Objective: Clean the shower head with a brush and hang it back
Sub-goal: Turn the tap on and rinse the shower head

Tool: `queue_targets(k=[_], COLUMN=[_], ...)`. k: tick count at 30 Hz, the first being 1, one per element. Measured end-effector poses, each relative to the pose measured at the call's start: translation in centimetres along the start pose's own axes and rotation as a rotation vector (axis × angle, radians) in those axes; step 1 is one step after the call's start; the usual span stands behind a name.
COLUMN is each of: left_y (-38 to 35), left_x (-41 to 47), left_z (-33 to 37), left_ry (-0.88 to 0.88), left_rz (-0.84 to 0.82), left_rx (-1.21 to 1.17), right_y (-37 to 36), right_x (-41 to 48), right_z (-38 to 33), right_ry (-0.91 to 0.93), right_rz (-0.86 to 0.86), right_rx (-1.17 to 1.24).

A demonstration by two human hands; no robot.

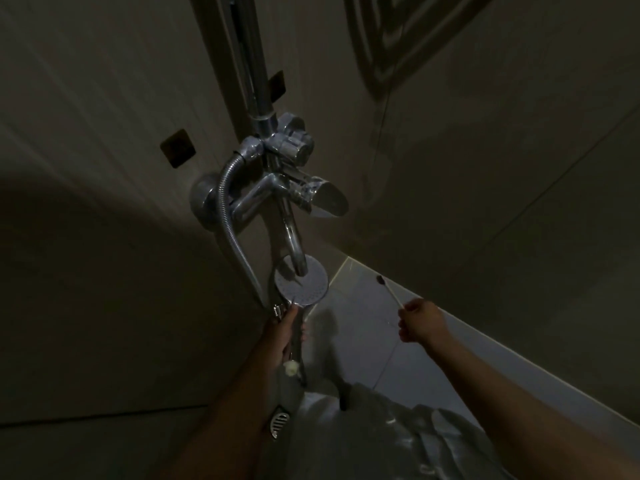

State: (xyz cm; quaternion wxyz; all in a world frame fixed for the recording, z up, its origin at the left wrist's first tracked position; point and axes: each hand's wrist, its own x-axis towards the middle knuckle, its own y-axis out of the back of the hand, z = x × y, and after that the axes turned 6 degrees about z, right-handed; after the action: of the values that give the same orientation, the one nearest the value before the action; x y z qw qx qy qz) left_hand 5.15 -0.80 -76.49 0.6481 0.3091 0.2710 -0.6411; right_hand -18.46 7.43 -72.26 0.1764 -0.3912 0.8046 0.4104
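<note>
One riser pipe (254, 64) runs up the wall at centre frame, above one mixer tap (277, 188) and one hose (227, 216). One shower head (310, 289) sits just below centre, its round face turned up towards the camera and its handle running down the frame. The left hand (285, 336) grips that handle. One brush (389, 292), right of centre, slants with its bristles to the upper left, pinched by the right hand (420, 322). The two hands are apart.
</note>
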Motion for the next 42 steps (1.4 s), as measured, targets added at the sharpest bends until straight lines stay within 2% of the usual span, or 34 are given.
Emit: queue_targets(k=[3,6,11,16,21,29,35,39,42], left_y=[0.1,-0.5,-1.8,-1.4,-0.6,0.2,0.5,0.5,0.1], left_x=[0.2,0.4,0.0,-0.1,-0.3,-0.4,-0.8,-1.1,-1.3], left_z=[0.7,1.5,1.3,-1.1,-1.1,-1.3,-1.7,-1.7,-1.7], left_ry=[-0.009,-0.031,-0.041,-0.002,0.040,0.072,0.068,0.076,0.058], left_rz=[-0.001,-0.035,-0.048,-0.048,-0.017,-0.029,-0.017,-0.022,-0.039], left_rx=[0.002,-0.021,0.046,0.064,0.042,-0.030,-0.024,-0.026,-0.049], right_y=[1.0,1.6,0.7,0.3,-0.2,-0.7,-1.1,-0.8,-0.5], right_x=[0.4,0.3,-2.4,-6.9,-9.5,-10.5,-10.2,-10.1,-10.0], right_z=[1.3,1.0,-3.2,-9.2,-12.5,-13.4,-14.1,-14.4,-13.8], right_ry=[-0.035,-0.024,0.176,0.433,0.522,0.585,0.578,0.584,0.597], right_rz=[0.063,0.088,0.081,-0.085,-0.206,-0.207,-0.217,-0.293,-0.259], right_rx=[-0.053,-0.005,0.239,0.553,0.727,0.746,0.616,0.567,0.541])
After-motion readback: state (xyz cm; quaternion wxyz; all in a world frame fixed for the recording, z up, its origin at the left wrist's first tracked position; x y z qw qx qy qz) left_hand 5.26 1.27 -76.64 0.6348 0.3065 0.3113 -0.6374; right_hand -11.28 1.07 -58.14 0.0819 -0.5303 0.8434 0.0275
